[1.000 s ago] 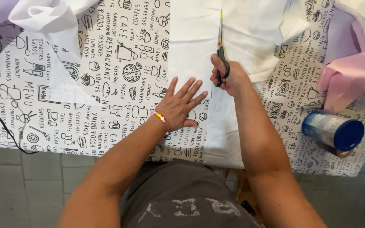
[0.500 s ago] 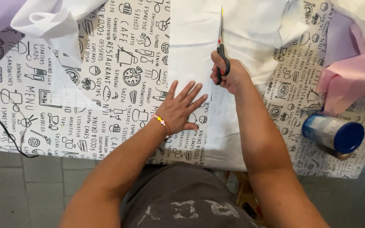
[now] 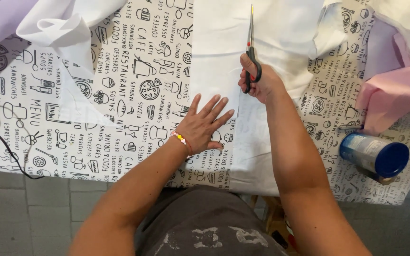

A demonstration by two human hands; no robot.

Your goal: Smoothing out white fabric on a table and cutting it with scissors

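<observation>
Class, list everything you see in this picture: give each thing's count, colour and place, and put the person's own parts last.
white fabric: one, white, table centre, being cut
scissors: one pair, dark handles, in right hand
tablecloth: one, white with black drawings, covering table
pink fabric: one, pink, right edge
can: one, blue, lying right
cable: one, black, left edge
bracelet: one, beaded, left wrist
left hand: flat on fabric
right hand: grip on scissors

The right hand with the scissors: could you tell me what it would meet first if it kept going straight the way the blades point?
More of the white fabric: the right hand aims the scissors straight up it toward the frame's top edge.
</observation>
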